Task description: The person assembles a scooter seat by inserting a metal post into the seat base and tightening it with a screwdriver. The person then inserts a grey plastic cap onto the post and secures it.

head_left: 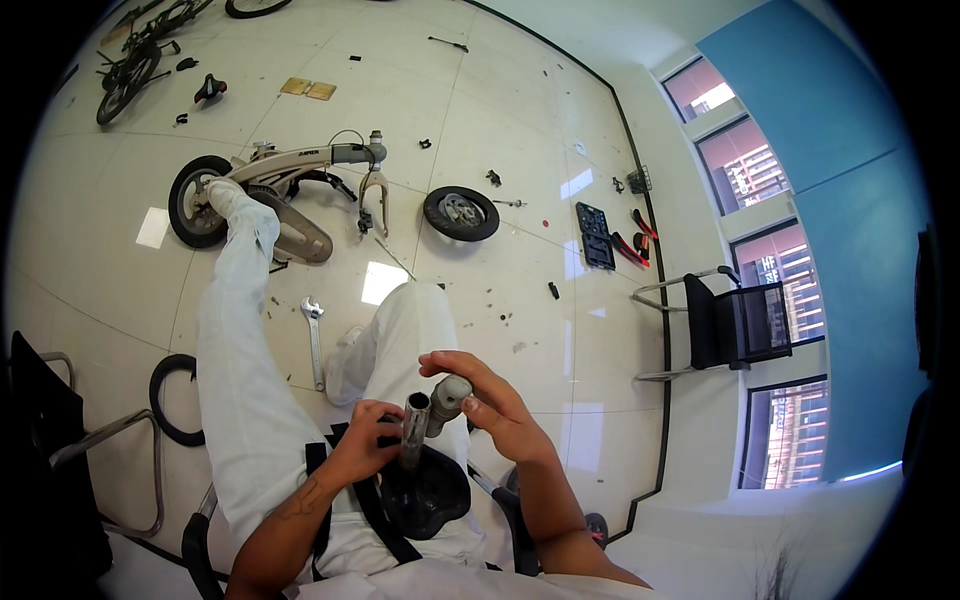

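In my lap lies a black bicycle saddle [428, 495], with its metal seat post [415, 432] pointing up and its open tube end toward me. My left hand [364, 442] has its fingers curled against the post's left side. Right beside the tube's top is a grey, rounded cylindrical piece [450, 398]; its exact kind is unclear. My right hand [505, 415] holds this piece between thumb and fingers, the forefinger arching over it. Whether the piece touches the post, I cannot tell.
A beige bicycle frame [300, 165] lies ahead, my left foot on its rear wheel [190, 212]. Around it are a loose wheel [461, 213], an adjustable wrench [314, 340], a tire [168, 400], a black tool case [594, 236] and red-handled tools [630, 250]. Chairs [712, 320] stand either side.
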A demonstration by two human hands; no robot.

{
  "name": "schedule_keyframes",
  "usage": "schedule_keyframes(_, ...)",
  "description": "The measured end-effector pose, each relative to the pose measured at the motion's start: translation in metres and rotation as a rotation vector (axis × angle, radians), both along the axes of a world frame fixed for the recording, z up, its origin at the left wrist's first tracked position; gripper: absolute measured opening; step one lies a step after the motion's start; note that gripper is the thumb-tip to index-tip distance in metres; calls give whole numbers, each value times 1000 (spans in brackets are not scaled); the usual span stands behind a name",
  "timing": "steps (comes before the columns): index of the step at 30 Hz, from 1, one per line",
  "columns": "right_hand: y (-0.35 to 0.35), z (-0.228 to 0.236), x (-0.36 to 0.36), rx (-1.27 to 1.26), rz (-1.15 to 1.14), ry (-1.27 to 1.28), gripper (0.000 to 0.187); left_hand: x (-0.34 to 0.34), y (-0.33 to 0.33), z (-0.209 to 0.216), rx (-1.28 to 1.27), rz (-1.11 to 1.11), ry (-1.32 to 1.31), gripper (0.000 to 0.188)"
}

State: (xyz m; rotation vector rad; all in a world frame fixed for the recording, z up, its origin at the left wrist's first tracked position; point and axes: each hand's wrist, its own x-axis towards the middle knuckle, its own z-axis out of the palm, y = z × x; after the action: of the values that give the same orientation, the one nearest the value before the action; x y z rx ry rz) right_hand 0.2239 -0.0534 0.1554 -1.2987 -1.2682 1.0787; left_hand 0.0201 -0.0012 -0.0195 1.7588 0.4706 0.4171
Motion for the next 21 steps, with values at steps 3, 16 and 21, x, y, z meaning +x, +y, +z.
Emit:
schedule_keyframes(3,-4,-1,0,-87,23,190,44,0,0,2,-2,-8,19,20)
schedule_keyframes(16,3,-5,-6,-33,-154,-217,37,-1,-1,1,-20,-42,18,35)
schedule_keyframes(21,0,-14,-6,-15,-275,-373,40,1,-1,0,8,-49,27,36)
